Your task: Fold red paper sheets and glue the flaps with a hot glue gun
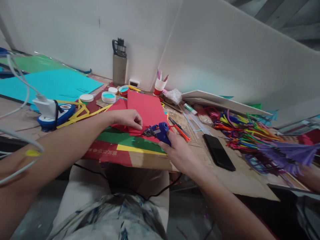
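Note:
My right hand [178, 148] grips a blue hot glue gun [160, 130], its nozzle pointing left. A red stick shows at the back of the gun. Close to the nozzle tip, my left hand [128, 118] is closed with its fingertips pressed down over something red; what they hold is too small to make out. Red paper [146, 106] lies under and behind both hands. A green paper strip [117, 137] and a yellow strip [140, 149] stick out in front of it, at the table edge.
At left are turquoise sheets [57, 81], a blue power strip [61, 116] with a white charger and trailing cables. Behind stand a bottle [119, 66], paint pots [108, 97] and a pen cup [160, 85]. At right lie a phone [218, 151], colourful pipe cleaners [245, 130] and another person's hand [310, 176].

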`<state>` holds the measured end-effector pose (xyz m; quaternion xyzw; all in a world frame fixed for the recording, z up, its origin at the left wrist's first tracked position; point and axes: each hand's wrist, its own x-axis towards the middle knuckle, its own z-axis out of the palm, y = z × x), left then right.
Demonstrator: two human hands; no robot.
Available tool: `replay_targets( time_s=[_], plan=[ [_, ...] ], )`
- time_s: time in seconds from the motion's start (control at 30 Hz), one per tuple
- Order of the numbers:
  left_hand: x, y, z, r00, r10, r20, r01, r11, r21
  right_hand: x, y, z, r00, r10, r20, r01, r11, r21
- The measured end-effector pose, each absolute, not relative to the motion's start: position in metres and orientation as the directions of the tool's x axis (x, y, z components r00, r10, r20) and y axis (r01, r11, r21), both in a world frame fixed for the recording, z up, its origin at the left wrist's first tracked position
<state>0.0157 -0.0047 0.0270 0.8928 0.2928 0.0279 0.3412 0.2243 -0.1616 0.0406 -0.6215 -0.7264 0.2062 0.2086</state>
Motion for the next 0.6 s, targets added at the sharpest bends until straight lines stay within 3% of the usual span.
replay_targets(
  time_s=[0.6],
  plan=[
    [0.016, -0.003, 0.026, 0.825, 0.544, -0.150, 0.505, -0.594, 0.626, 0.204, -0.160, 0.042, -0.159, 0.987, 0.036, 0.816, 0.152, -0.557]
  ],
)
